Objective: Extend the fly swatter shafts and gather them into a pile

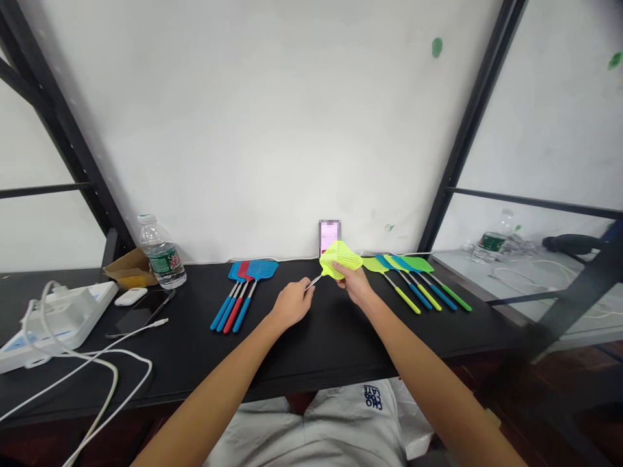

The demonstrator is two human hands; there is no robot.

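Note:
A yellow-green fly swatter (331, 261) is held above the middle of the black table (311, 353), its perforated head tilted up to the right. My left hand (293, 302) is closed around its handle end, the grip itself hidden in the fist. With thumb on the front, my right hand (352, 280) pinches the lower edge of the head. To the left lies a fanned group of blue swatters (263, 270) with a red swatter (232, 316) among them. On the right lies another fan of yellow-green swatters (405, 301), blue swatters (442, 296) and a green swatter (457, 297).
A phone (329, 232) leans against the white wall behind the swatter. At left are a water bottle (163, 256), a cardboard box (129, 269), a dark phone (141, 314), a white case (130, 296), a power strip (73, 318) and loose white cables (117, 376). Black frame posts (467, 130) flank the table.

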